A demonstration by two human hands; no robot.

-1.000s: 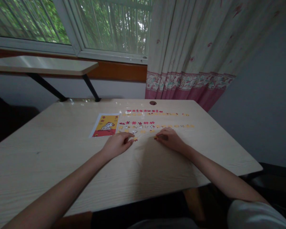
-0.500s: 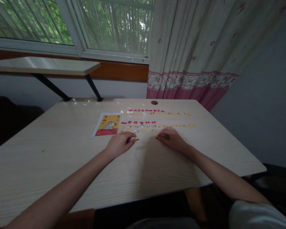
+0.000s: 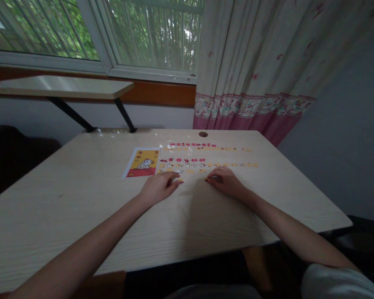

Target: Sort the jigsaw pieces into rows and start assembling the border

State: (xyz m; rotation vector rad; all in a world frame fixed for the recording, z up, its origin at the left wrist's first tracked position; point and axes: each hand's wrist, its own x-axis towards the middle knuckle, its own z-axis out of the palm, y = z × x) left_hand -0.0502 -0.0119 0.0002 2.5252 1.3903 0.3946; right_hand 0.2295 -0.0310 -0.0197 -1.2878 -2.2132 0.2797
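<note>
My left hand (image 3: 158,187) rests on the table with index finger and thumb a little apart. A small yellow-and-red puzzle piece (image 3: 181,181) lies right at its thumb tip. To the right, my right hand (image 3: 227,181) pinches another puzzle piece (image 3: 207,180) against the tabletop, thumb and index closed on it. Just beyond both hands are rows of loose puzzle pieces: a red row (image 3: 190,160), a yellow and white row (image 3: 216,165), and a shorter row partly hidden by my fingers. Beside my left hand lies a reference picture (image 3: 142,162) of a white cat on yellow and red.
Farther back on the pale wooden table (image 3: 118,232) run another red row (image 3: 193,145) and another yellow row (image 3: 218,148) of pieces. A cable hole (image 3: 203,134) is near the back edge. A raised shelf (image 3: 81,86) stands at back left; a curtain (image 3: 249,74) hangs behind.
My left index finger has lifted slightly away from the thumb and piece. My right hand keeps its pinch in place. The whole view has shifted slightly.
</note>
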